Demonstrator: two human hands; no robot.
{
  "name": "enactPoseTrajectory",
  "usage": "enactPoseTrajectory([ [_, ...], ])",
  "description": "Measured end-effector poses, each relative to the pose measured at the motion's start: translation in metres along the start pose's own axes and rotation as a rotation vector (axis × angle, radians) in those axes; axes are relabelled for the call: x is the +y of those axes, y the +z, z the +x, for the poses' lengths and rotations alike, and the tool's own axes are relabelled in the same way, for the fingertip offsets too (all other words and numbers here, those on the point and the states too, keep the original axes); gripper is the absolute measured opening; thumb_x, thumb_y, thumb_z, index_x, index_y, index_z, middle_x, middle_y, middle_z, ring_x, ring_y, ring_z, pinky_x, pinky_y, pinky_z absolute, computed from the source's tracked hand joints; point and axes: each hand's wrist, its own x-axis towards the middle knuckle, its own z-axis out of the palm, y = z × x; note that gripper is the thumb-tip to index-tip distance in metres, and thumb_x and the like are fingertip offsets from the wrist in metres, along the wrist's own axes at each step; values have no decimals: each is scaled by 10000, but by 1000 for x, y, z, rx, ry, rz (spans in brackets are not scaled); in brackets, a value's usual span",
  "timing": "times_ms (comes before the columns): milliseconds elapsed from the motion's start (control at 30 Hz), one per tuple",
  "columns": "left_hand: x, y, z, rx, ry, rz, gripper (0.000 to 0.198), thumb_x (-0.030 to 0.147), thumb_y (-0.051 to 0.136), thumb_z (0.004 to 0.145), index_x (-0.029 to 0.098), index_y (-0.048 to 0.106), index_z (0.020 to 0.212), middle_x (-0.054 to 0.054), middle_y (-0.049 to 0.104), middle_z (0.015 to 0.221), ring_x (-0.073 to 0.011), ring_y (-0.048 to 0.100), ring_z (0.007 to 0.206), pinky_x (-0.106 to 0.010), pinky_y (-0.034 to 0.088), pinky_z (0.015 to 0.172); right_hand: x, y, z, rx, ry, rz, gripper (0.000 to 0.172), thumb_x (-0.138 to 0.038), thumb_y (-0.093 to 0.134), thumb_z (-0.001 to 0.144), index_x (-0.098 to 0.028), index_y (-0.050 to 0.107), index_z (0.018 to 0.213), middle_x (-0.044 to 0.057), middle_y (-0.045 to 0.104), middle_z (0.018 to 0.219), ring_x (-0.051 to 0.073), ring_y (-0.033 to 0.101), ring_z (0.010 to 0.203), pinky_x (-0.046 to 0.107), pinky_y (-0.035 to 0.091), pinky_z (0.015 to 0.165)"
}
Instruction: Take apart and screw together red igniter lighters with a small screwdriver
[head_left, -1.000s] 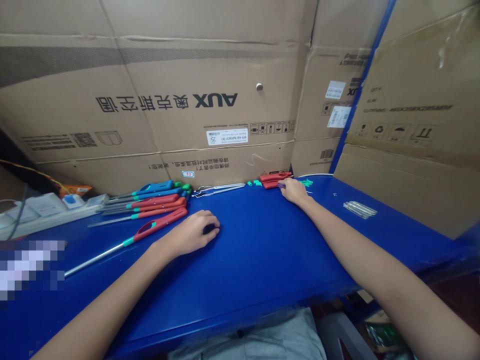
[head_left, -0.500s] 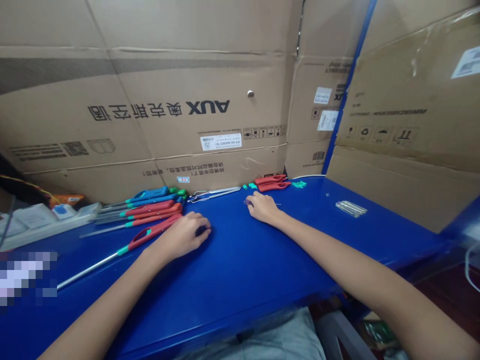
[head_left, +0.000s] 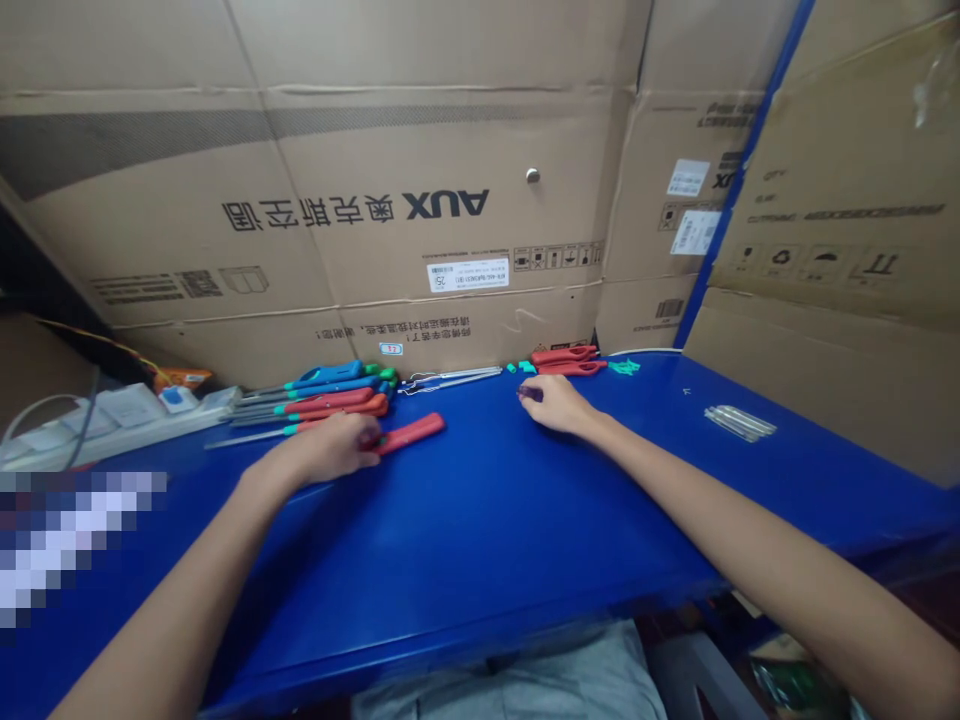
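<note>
Now that the left hand [head_left: 322, 450] has swung the red-handled screwdriver [head_left: 411, 433] round, its handle points to 3 o'clock from the curled, gripping fingers, shaft out of sight, with the other screwdrivers [head_left: 330, 392] close by at 12 o'clock. The right hand [head_left: 556, 404] rests on the blue desk [head_left: 480, 560], fingers pressed together, seemingly pinching a small dark purple piece [head_left: 529, 394], with red-handled pliers [head_left: 566, 362] at 12 o'clock and green bits [head_left: 624, 367] at 2 o'clock.
</note>
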Motion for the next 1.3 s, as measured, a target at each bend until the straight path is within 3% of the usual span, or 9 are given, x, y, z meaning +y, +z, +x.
enactPoseTrajectory([
  [200,64,18,2,15,225,-206,467,433,557,792,198,544,1195,-52,625,1075,-187,588,918,-265,445,787,-34,4,-8,-7,-247,372,219,-303,588,827,-137,680,935,60,667,921,130,588,782,250,438,725],
  [333,62,17,1,-30,220,-179,356,468,587,773,186,611,989,-42,640,938,-179,581,804,-264,433,695,-45,-11,-8,310,-342,407,229,-341,563,861,-126,643,861,53,584,828,128,525,776,270,411,742],
  [400,55,14,1,-79,212,-201,316,476,568,786,185,614,902,-27,634,836,-161,564,714,-255,415,626,-43,-22,-6,362,-309,487,271,-395,564,865,-133,618,821,34,534,756,123,500,723,264,402,684],
  [567,47,6,-1,-153,173,-161,329,491,582,778,187,616,902,-15,625,793,-157,561,686,-254,406,591,-37,-36,-7,55,-201,860,423,-545,612,795,-133,523,763,7,531,659,88,493,470,240,403,457],
  [700,57,10,-2,-27,240,-137,590,589,558,790,183,538,1217,-69,595,1157,-208,556,1012,-298,439,864,-45,-30,-11,-15,-191,898,455,-568,621,773,-124,525,793,12,549,681,96,552,484,235,464,477],
  [767,68,18,-1,81,280,-131,640,617,497,826,188,482,1301,-83,536,1263,-226,492,1135,-333,390,970,-49,-26,-13,-26,-194,866,452,-563,604,790,-120,519,775,12,546,673,91,550,476,225,460,470],
  [900,94,37,1,210,277,-95,586,633,448,850,217,541,1253,-83,541,1234,-255,460,1135,-399,381,962,-50,-22,-13,0,-201,827,421,-534,585,816,-120,519,779,8,545,655,90,548,481,224,465,481],
  [1033,105,46,5,207,313,-77,497,597,414,885,259,579,1211,-74,562,1203,-259,469,1103,-407,392,898,-48,-21,-12,45,-208,801,392,-516,583,823,-128,530,801,-6,535,645,87,540,483,223,469,489],
  [1300,99,45,7,223,361,-159,348,452,456,904,207,614,1093,-65,594,1120,-212,511,1036,-346,403,902,-49,-20,-12,76,-109,827,414,-524,628,777,-128,513,743,9,543,633,96,539,498,222,473,466],
])
